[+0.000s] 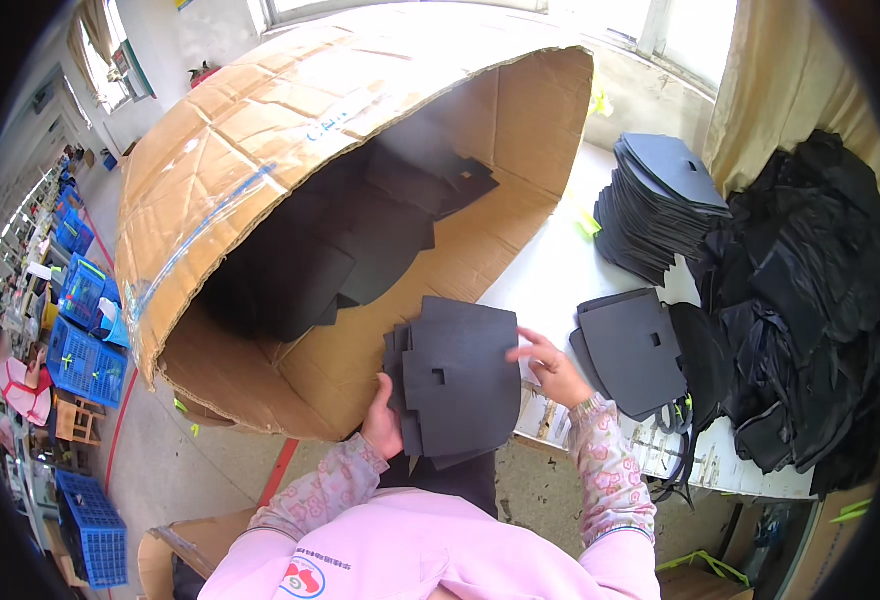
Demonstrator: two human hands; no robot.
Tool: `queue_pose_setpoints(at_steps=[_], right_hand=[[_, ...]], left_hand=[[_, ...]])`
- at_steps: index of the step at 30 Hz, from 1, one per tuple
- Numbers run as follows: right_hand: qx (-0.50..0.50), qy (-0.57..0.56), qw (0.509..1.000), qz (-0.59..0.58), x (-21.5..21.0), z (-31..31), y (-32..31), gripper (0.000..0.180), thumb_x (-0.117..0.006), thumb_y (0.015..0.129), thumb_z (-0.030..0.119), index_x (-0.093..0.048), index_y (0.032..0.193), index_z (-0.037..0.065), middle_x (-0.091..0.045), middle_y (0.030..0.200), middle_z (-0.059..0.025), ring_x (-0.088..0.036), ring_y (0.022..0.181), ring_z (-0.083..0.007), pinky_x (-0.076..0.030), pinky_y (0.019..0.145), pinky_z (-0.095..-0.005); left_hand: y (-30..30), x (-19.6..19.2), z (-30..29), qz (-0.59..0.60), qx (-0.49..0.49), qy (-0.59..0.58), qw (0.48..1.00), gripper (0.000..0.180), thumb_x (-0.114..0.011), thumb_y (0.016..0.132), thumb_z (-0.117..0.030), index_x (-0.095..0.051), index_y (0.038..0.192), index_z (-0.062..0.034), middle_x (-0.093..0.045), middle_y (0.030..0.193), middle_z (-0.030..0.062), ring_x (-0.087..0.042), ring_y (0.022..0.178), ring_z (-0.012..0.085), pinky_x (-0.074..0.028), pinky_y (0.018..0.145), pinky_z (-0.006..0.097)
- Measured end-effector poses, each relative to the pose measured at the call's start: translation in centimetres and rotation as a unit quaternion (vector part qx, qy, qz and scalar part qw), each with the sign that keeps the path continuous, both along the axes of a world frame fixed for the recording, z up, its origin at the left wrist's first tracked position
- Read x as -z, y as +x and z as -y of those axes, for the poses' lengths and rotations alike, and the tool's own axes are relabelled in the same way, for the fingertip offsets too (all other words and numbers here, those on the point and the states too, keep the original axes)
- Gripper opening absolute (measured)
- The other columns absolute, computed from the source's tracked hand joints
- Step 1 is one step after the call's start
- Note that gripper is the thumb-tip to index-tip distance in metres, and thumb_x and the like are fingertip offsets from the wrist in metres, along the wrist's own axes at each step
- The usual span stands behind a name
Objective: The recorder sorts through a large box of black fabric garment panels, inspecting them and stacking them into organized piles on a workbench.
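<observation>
In front of my body is a loose stack of black flat panels [470, 390], each with a small square hole and cut corners. My left hand [382, 420] grips the stack at its left edge, thumb on top and fingers hidden below. At the right edge, my right hand [552, 370] has its fingers stretched out, the index finger at the top panel's rim. Just beyond, a big cardboard box [440, 270] lies on its side with more black panels [310, 250] inside. A smaller pile of the same panels [628, 355] rests on the white table right of my right hand.
A tall stack of black panels [660, 200] stands at the back of the white table [520, 285]. Black fabric pieces [800, 290] are heaped on the right, straps hanging over the edge. Blue crates [85, 365] and a seated person in pink [25, 385] are far left.
</observation>
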State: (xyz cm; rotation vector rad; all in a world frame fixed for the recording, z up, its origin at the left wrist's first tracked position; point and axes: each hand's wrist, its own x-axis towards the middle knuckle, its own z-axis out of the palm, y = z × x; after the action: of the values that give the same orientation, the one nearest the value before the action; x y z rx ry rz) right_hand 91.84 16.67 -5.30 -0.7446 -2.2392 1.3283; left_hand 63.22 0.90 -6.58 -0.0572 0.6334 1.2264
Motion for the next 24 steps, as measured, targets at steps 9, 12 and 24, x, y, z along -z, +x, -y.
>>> queue_pose_setpoints(at_steps=[9,12,24], right_hand=[[0.208,-0.327,0.894,-0.226,-3.6,2.4,-1.4,0.05,-0.069,0.085,0.005,-0.049,0.129,-0.004,-0.059,0.123,-0.011,-0.058,0.11,-0.0187,-0.046,0.096,-0.0315],[0.189,-0.187,0.931,-0.249,-7.5,3.1,0.6,0.033,-0.069,0.08,-0.005,-0.062,0.112,-0.001,-0.067,0.107,-0.0067,-0.062,0.098,-0.0153,-0.049,0.088,-0.0294],[0.267,-0.108,0.913,-0.288,-4.7,3.2,1.7,0.094,-0.077,0.067,-0.014,-0.029,0.145,0.007,-0.049,0.129,-0.0074,-0.053,0.117,-0.0189,-0.044,0.103,-0.0335]], left_hand=[[1.0,-1.1,-1.1,-0.239,-0.012,0.171,0.956,0.045,-0.071,0.084,-0.001,-0.055,0.126,-0.0008,-0.062,0.12,0.0081,-0.061,0.108,0.0209,-0.048,0.098,0.037],[-0.3,-3.8,-2.5,-0.366,0.024,0.29,0.884,0.053,-0.074,0.08,0.001,-0.052,0.128,-0.0005,-0.06,0.123,0.0081,-0.058,0.113,0.0207,-0.045,0.101,0.036],[1.9,-3.5,-6.4,-0.53,0.029,0.4,0.747,0.101,-0.085,0.07,-0.01,-0.023,0.149,-0.006,-0.041,0.141,0.0177,-0.037,0.136,0.0283,-0.027,0.114,0.039]])
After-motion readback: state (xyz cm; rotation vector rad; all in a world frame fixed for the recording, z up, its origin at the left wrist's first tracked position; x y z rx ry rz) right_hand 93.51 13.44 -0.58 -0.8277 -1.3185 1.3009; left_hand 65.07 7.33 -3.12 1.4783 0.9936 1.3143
